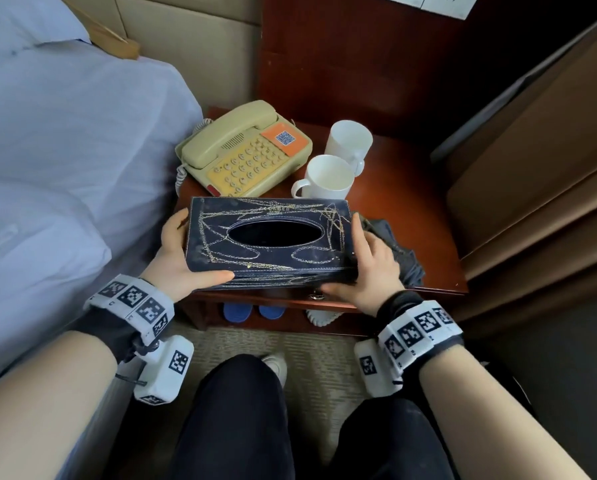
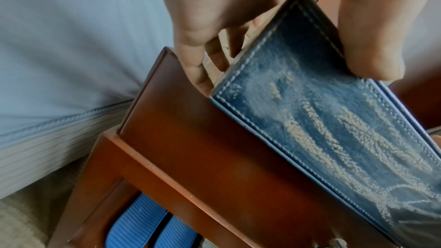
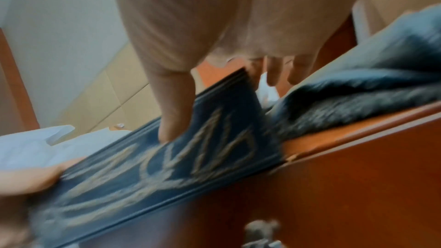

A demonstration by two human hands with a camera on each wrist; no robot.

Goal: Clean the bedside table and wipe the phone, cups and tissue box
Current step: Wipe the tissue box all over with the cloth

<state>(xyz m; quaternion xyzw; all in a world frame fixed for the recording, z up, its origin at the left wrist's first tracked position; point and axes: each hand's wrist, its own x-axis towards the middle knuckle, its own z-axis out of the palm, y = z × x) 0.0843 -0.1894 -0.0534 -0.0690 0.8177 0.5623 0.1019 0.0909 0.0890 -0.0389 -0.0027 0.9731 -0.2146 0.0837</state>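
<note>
Gripping: left hand (image 1: 172, 261) & right hand (image 1: 369, 268) clasp dusty navy leather tissue box (image 1: 269, 237).
Risk: box nudges white ceramic mugs (image 1: 328, 178) just behind it.

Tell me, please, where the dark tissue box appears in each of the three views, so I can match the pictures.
Head: the tissue box sits in the centre, held at both ends by the left hand and the right hand.
Left wrist: it fills the right side, slanting down.
Right wrist: it runs diagonally across the lower left, blurred.
Shared landmark: the red-brown bedside table.
</note>
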